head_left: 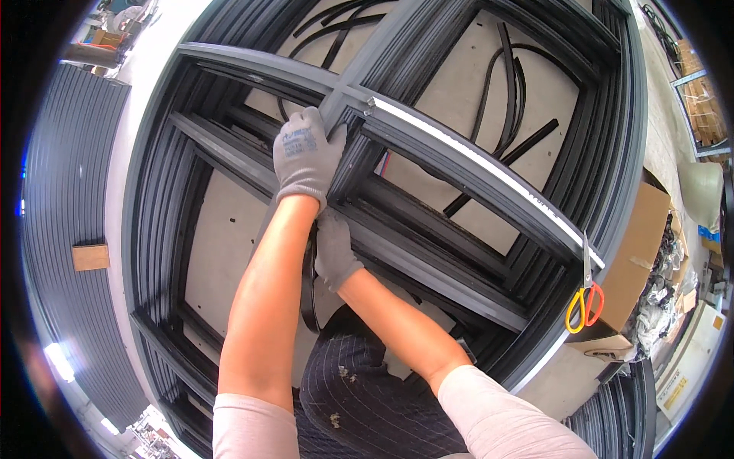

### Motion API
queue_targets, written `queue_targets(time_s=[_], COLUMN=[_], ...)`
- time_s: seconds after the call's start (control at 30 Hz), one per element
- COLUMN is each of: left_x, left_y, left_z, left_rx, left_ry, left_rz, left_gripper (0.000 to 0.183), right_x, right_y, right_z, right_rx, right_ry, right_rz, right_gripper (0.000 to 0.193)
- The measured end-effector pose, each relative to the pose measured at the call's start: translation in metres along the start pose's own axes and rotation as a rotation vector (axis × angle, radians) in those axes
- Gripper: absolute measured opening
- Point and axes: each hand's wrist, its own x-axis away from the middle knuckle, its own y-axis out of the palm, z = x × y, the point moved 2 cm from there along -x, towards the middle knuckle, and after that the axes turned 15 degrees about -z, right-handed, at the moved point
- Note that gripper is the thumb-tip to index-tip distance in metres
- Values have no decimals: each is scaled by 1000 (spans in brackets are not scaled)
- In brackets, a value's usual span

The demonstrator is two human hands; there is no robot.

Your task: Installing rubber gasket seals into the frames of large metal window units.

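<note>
My left hand (304, 155), in a grey knit glove, is closed against the middle bar (345, 164) of a dark grey window frame, just below where the bars cross. Its fingertips and whatever lies under them are hidden. Right below it, my gloved right hand (335, 251) is closed around a black rubber strip (309, 294), whose end hangs down beside my wrist. The strip's upper part disappears under both hands. A white-edged bar (474, 161) slants from the crossing toward the right.
Several dark frames lie stacked beneath. Loose black strips (511, 99) show through the openings. Scissors (584, 302) with red and yellow handles rest at the frame's right edge. Beyond stands a cardboard box (631, 252) with crumpled plastic. Dark ribbed profiles (73, 191) line the left, carrying a brown block (90, 258).
</note>
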Motion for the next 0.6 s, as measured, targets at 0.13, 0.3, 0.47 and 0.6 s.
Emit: queue_targets(time_s=[0.13, 0.3, 0.47, 0.6], left_x=[-8, -15, -6, -5], left_y=[-7, -5, -7, 0], left_z=[6, 20, -3, -9], left_rx=[-11, 45, 109, 91], left_ry=[-127, -116, -13, -18], left_rz=[-34, -56, -119, -78], left_gripper=[49, 54, 52, 44], right_x=[-17, -64, -55, -41], right_y=[-3, -53, -22, -17], right_z=[-14, 19, 23, 30], right_rx=[175, 869, -205, -70], right_ry=[-104, -93, 92, -57], right_rz=[-101, -308, -141, -171], right_gripper=[32, 37, 37, 33])
